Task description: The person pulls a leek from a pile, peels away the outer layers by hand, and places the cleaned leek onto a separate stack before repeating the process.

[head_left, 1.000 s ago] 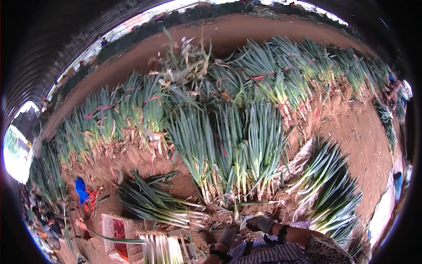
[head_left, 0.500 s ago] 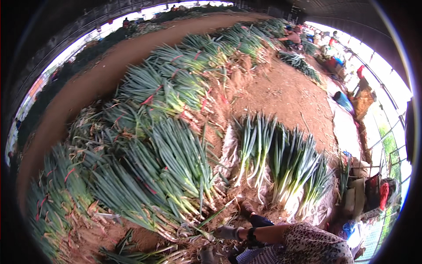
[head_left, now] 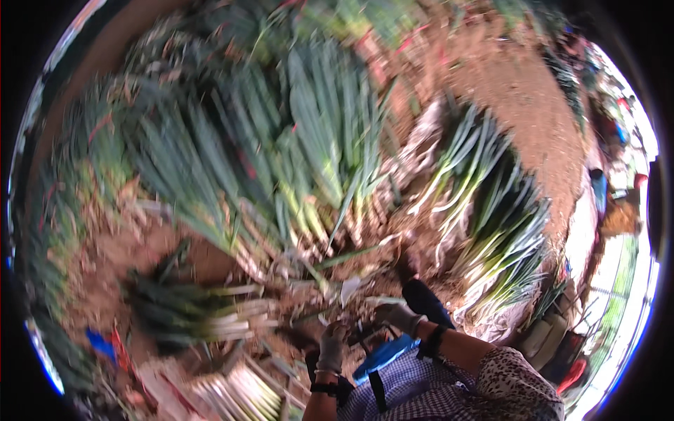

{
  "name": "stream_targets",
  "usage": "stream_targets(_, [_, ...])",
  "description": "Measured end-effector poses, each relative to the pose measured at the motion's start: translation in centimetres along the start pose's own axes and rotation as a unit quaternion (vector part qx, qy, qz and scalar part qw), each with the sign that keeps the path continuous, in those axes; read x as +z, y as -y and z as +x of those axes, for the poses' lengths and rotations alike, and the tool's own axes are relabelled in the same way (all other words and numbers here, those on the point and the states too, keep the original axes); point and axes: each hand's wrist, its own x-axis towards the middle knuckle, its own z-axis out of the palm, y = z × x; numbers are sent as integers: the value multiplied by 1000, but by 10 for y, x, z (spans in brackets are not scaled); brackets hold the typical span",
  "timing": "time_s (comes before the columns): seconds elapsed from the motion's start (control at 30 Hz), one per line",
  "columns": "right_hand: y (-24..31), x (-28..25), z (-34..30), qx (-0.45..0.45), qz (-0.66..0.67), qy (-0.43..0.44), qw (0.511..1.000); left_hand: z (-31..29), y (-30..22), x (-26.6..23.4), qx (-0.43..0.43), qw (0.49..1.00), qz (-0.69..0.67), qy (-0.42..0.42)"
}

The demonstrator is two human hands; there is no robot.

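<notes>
green onions point(head_left: 330, 175) are heaped on the soil at twelve o'clock of the gloved left hand point(head_left: 330, 347) and right hand point(head_left: 397, 316); whether either grip is clenched cannot be told; stalks could be snapped if tugged blindly.

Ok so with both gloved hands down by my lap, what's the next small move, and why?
Probably reach the left hand forward to the trimmed bundle of green onions lying just ahead on the dirt: both hands look empty, though blur hides detail, and the right hand sits farther away.
</notes>
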Motion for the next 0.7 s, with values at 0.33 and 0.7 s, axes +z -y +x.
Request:
stream_targets(0.33, [-53,22,105,21,-346,-63,936,48,148,-83,-22,990,137,-1])
stream_targets(0.7, [-55,96,260,-197,-592,-96,775,98,99,-74,26,994,-52,97])
